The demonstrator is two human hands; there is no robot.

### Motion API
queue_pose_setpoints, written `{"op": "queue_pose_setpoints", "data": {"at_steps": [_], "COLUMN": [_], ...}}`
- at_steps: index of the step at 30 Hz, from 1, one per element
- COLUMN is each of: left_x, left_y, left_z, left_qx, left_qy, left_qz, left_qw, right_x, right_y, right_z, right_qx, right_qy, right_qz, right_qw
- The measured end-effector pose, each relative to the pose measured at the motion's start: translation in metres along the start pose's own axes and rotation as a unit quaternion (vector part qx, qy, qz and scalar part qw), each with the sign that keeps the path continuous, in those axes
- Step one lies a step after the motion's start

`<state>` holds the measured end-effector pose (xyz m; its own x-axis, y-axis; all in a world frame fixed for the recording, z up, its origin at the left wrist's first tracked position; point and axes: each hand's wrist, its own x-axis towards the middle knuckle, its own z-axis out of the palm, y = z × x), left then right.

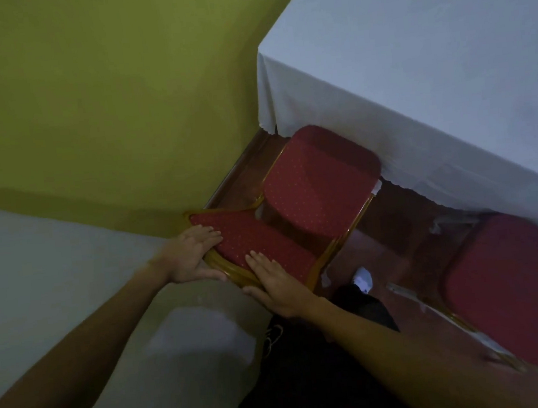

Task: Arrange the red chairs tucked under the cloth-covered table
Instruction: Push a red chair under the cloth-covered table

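A person is standing over the near red chair (319,179) in the middle of the frame and is holding its back at the top. The left grip (193,254), a bare hand, is lying with its fingers on the red dotted pad and its thumb on the gold frame behind, so it is pinching the chair back. The right grip (275,282) is doing the same just beside it, with flat fingers on the pad and its thumb hooking round the gold edge. The front of this chair's seat is touching the hanging cloth at the corner of the counter (411,58), which is filling the upper right of the frame under a plain white cloth with a wavy hem. A second red chair (512,285) is sitting at the lower right, blurry, with its far side going under the same cloth. A yellow-green wall (86,90) is taking up the upper left. A dark wooden skirting board (241,167) is running along its foot, close to the near chair. The floor (394,224) is looking shiny and reddish brown. The room is looking dim. The person's dark trousers (311,380) are showing at the bottom.
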<state>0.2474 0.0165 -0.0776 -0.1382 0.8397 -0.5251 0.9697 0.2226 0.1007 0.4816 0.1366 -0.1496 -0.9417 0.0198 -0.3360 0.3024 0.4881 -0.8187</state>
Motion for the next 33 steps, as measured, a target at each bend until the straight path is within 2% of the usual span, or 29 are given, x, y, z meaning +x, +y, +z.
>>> {"op": "queue_pose_setpoints", "data": {"at_steps": [7, 12, 18, 23, 27, 33], "left_x": [-0.003, -0.005, -0.007, -0.011, 0.001, 0.039], "left_y": [-0.006, -0.003, 0.007, 0.015, 0.038, 0.107], "left_z": [0.005, 0.001, -0.020, -0.030, -0.039, -0.046], "left_qx": [-0.052, -0.057, 0.016, 0.083, 0.071, 0.031], "left_qy": [0.010, 0.012, -0.096, -0.112, -0.108, -0.055], "left_qz": [0.011, 0.017, -0.018, -0.020, -0.023, -0.009], "left_qw": [0.999, 0.998, 0.995, 0.990, 0.991, 0.998], "right_x": [0.001, -0.003, -0.009, -0.013, -0.036, -0.095], "right_y": [-0.002, -0.009, -0.023, -0.028, 0.005, 0.069], "right_z": [0.001, -0.003, -0.018, -0.032, -0.062, -0.111], "right_qx": [-0.040, -0.023, -0.018, -0.077, -0.109, -0.147], "right_qy": [0.015, 0.007, -0.043, -0.089, -0.085, -0.050], "right_qz": [0.010, 0.044, 0.102, 0.131, 0.150, 0.186], "right_qw": [0.999, 0.999, 0.994, 0.984, 0.979, 0.970]}}
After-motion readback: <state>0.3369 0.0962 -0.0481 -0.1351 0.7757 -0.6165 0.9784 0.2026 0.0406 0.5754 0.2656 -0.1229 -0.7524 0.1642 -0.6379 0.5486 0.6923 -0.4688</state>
